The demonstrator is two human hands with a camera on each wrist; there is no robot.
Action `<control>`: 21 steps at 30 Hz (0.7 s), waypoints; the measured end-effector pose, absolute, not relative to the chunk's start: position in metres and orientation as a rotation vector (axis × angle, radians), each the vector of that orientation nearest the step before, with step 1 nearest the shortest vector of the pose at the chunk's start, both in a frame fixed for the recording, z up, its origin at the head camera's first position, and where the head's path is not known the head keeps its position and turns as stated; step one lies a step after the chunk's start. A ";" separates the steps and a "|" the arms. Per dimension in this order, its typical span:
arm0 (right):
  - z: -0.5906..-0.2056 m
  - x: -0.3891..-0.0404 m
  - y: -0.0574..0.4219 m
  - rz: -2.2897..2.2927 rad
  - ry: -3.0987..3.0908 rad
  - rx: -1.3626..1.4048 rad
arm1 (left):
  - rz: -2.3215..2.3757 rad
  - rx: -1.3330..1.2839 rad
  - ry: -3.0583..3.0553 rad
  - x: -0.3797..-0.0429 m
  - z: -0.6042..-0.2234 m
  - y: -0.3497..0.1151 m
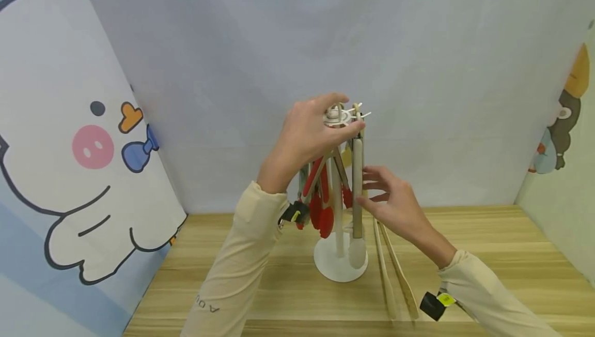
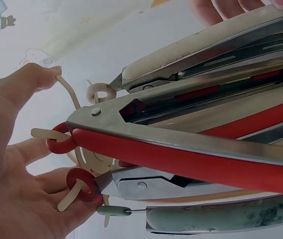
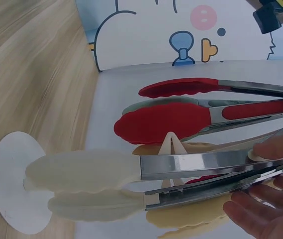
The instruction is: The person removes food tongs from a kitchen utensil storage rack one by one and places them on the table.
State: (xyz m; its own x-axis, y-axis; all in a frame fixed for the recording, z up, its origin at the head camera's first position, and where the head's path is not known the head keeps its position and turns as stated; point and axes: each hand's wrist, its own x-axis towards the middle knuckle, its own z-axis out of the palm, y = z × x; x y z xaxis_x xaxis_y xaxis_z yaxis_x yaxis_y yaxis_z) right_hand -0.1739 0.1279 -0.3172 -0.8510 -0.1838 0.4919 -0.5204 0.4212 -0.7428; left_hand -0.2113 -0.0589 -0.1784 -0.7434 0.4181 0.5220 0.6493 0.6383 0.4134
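Note:
A white utensil rack stands on the table, with several tongs hanging from its top hooks. My left hand reaches over and grips the rack's top, thumb and fingers spread around the hooks. In the left wrist view, one fingertip touches a hook end. My right hand pinches the cream-tipped tongs by the handle, thumb on one arm and fingers against the other. Their ring is at a hook. Red tongs and green-handled tongs hang beside them.
Long, pale wooden-looking tongs lie on the wood-grain table, right of the rack base. Yellow-tipped tongs hang behind the cream ones. A pale backdrop rises behind, and cartoon-printed sheets flank the table.

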 end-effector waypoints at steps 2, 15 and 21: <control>-0.319 -0.175 0.128 1.414 -2.354 0.620 | -0.847 -0.854 -2.479 -0.211 -0.179 -0.059; -0.339 -0.176 0.125 1.420 -2.396 0.596 | -0.860 -0.853 -2.482 -0.212 -0.178 -0.060; -0.342 -0.173 0.121 1.460 -2.357 0.536 | -0.894 -0.866 -2.456 -0.212 -0.179 -0.060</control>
